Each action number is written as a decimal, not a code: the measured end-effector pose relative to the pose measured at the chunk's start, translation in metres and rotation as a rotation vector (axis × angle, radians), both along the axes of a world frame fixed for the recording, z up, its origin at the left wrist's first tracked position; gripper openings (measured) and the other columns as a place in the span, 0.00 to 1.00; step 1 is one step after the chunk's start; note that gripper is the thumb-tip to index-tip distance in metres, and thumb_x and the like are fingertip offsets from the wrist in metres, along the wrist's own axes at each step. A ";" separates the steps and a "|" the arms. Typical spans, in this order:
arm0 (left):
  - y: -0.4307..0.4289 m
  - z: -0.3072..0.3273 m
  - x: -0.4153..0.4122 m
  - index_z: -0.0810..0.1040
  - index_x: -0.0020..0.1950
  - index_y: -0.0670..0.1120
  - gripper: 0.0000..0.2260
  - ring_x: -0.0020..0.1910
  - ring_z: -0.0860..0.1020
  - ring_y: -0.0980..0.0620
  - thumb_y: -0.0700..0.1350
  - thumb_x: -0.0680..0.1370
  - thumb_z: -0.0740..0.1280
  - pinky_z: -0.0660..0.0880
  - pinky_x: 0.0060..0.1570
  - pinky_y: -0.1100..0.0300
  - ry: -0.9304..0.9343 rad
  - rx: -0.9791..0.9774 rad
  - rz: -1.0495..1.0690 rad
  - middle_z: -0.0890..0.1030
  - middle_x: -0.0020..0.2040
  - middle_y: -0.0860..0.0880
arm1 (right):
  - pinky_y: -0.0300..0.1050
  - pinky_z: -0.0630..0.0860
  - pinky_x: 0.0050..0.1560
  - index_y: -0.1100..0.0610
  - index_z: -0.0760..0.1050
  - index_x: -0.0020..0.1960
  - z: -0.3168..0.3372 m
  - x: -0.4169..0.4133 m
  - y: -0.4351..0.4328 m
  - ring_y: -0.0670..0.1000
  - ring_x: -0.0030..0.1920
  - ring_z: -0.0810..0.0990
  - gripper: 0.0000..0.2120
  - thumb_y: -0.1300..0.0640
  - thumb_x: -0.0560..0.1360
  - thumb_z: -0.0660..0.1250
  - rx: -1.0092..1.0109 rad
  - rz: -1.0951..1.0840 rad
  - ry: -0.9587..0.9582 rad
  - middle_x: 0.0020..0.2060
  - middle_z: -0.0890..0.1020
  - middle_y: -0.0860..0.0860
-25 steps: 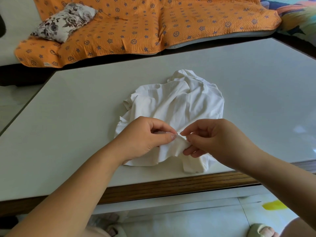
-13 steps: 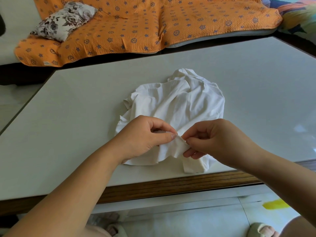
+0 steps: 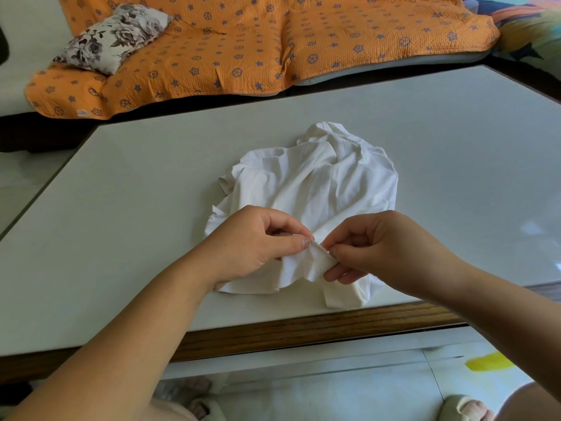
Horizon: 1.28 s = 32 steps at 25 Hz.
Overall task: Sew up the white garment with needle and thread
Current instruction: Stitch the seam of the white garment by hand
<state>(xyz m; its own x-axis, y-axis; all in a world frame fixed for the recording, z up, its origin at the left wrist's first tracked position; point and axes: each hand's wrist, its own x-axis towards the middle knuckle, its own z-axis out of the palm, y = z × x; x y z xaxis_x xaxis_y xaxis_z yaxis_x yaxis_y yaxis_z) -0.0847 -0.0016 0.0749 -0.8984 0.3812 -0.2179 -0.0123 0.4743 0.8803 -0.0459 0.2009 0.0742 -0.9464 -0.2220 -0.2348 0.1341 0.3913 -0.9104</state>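
A crumpled white garment (image 3: pixel 315 183) lies near the front edge of the pale table (image 3: pixel 136 192). My left hand (image 3: pixel 252 244) pinches a raised fold of its near edge between thumb and forefinger. Just to the right, my right hand (image 3: pixel 382 247) pinches the same fold with curled fingers; the fingertips of both hands almost meet. A needle or thread cannot be made out; anything that small between the fingertips is hidden.
The table has a wooden front rim (image 3: pixel 303 329). Behind it lies an orange patterned quilt (image 3: pixel 258 41) with a floral pillow (image 3: pixel 112 34) on its left. Slippered feet (image 3: pixel 464 408) show on the floor below.
My right hand's fingertips have crept slightly left along the fold toward my left thumb. The garment and left hand have hardly shifted.
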 end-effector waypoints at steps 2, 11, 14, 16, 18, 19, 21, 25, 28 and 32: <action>0.000 0.000 0.000 0.86 0.41 0.54 0.06 0.42 0.80 0.60 0.43 0.74 0.74 0.77 0.48 0.66 -0.007 0.006 -0.007 0.85 0.41 0.48 | 0.40 0.82 0.45 0.55 0.82 0.46 -0.001 0.000 0.000 0.49 0.39 0.87 0.08 0.64 0.77 0.66 -0.007 0.003 -0.003 0.35 0.87 0.52; 0.002 -0.002 -0.001 0.86 0.42 0.50 0.03 0.42 0.80 0.58 0.44 0.70 0.75 0.76 0.53 0.58 -0.121 0.115 -0.027 0.84 0.39 0.52 | 0.39 0.82 0.43 0.58 0.82 0.47 -0.005 -0.001 -0.001 0.51 0.40 0.87 0.05 0.63 0.77 0.67 -0.148 0.016 -0.035 0.37 0.87 0.55; 0.004 -0.003 0.000 0.85 0.42 0.49 0.06 0.42 0.79 0.57 0.46 0.67 0.75 0.74 0.51 0.57 -0.158 0.150 -0.003 0.84 0.39 0.51 | 0.38 0.80 0.40 0.54 0.84 0.43 -0.007 -0.003 -0.002 0.48 0.36 0.85 0.06 0.61 0.76 0.70 -0.125 -0.035 -0.003 0.33 0.85 0.51; 0.003 -0.004 0.000 0.85 0.42 0.49 0.08 0.42 0.79 0.56 0.47 0.65 0.75 0.73 0.51 0.56 -0.168 0.167 0.009 0.83 0.39 0.50 | 0.38 0.79 0.39 0.50 0.84 0.40 -0.008 -0.004 -0.002 0.48 0.34 0.83 0.07 0.60 0.75 0.71 -0.100 -0.063 0.005 0.31 0.84 0.50; 0.003 -0.005 0.000 0.84 0.42 0.49 0.08 0.42 0.79 0.56 0.47 0.64 0.75 0.73 0.50 0.57 -0.178 0.180 0.014 0.83 0.39 0.50 | 0.39 0.80 0.39 0.50 0.85 0.40 -0.009 -0.003 -0.002 0.49 0.35 0.84 0.07 0.60 0.74 0.72 -0.113 -0.069 -0.011 0.32 0.85 0.53; 0.004 -0.006 0.000 0.84 0.42 0.49 0.08 0.41 0.79 0.57 0.47 0.64 0.75 0.73 0.49 0.58 -0.183 0.186 0.015 0.83 0.38 0.51 | 0.38 0.80 0.40 0.52 0.85 0.41 -0.009 -0.003 -0.002 0.50 0.36 0.84 0.06 0.60 0.74 0.72 -0.129 -0.073 -0.020 0.34 0.85 0.56; 0.004 -0.007 0.000 0.84 0.42 0.48 0.09 0.40 0.79 0.57 0.48 0.64 0.75 0.72 0.48 0.58 -0.190 0.196 0.018 0.83 0.38 0.51 | 0.38 0.81 0.41 0.56 0.85 0.44 -0.009 -0.002 -0.003 0.52 0.38 0.86 0.04 0.62 0.75 0.71 -0.151 -0.088 -0.028 0.36 0.86 0.58; 0.007 -0.009 -0.001 0.86 0.41 0.48 0.09 0.45 0.77 0.49 0.49 0.63 0.76 0.71 0.52 0.52 -0.194 0.221 0.042 0.83 0.42 0.45 | 0.34 0.80 0.39 0.61 0.83 0.46 -0.005 0.002 -0.007 0.50 0.36 0.86 0.04 0.65 0.75 0.70 -0.179 -0.114 -0.026 0.36 0.86 0.56; 0.008 -0.011 -0.001 0.86 0.41 0.49 0.11 0.44 0.76 0.49 0.50 0.62 0.76 0.70 0.50 0.53 -0.198 0.219 0.054 0.81 0.41 0.44 | 0.34 0.79 0.38 0.60 0.83 0.48 -0.003 0.004 -0.008 0.50 0.36 0.86 0.05 0.64 0.77 0.68 -0.222 -0.159 -0.017 0.35 0.86 0.55; 0.008 -0.014 -0.001 0.85 0.44 0.48 0.06 0.41 0.77 0.55 0.46 0.68 0.76 0.71 0.47 0.58 -0.218 0.190 0.039 0.82 0.39 0.50 | 0.37 0.81 0.38 0.57 0.84 0.46 -0.005 0.002 -0.010 0.49 0.34 0.85 0.03 0.61 0.75 0.71 -0.234 -0.163 0.035 0.34 0.86 0.53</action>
